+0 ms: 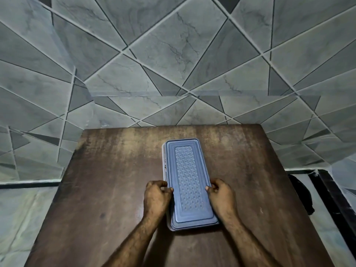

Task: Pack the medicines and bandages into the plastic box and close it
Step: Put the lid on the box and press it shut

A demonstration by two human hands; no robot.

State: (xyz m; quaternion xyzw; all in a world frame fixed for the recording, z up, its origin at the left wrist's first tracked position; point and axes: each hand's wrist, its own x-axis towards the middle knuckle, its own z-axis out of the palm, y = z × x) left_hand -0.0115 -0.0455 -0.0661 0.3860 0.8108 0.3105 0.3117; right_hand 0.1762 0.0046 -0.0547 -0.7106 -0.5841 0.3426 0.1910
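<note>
Box (pixel 187 182) sits mid-table (pixel 107 170), lid on, no meds or bandages in sight. Left hand (pixel 157 197) and right hand (pixel 221 195) are both curled, pinching the long rims. If one side isn't snapped it'll probably pop back up. Scuffed brown wood, grey tiled wall (pixel 173 45) behind.

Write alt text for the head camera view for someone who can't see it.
Two bare hands, left hand and right hand, grip the long sides of a blue-lidded plastic box lying lid-on on a worn brown wooden table. Grey geometric tiles cover the wall behind.
</note>
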